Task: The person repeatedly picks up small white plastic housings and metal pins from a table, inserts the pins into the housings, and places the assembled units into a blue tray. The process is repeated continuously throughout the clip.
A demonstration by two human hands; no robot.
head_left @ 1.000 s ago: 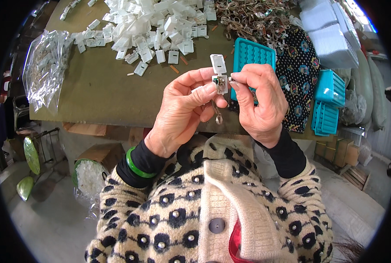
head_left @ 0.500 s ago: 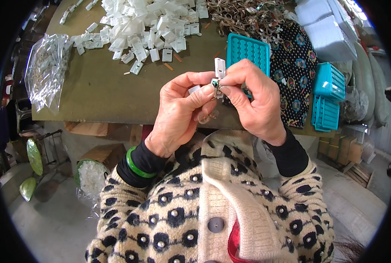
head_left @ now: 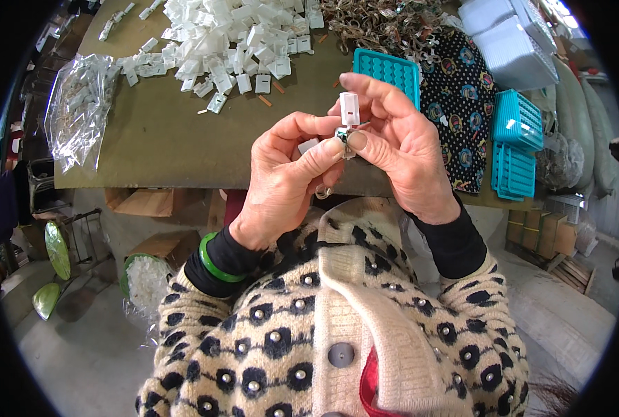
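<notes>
Okay, small white hinged case [head_left: 349,110] sits upper-centre in the frame, above the near edge of the bench [head_left: 163,142], long axis running up-down, between both hands; neither is nearer. Left hand [head_left: 280,163] pinches its lower end; right hand [head_left: 410,149] has its thumb there, fingers spread behind. Can't tell if they grip.
</notes>
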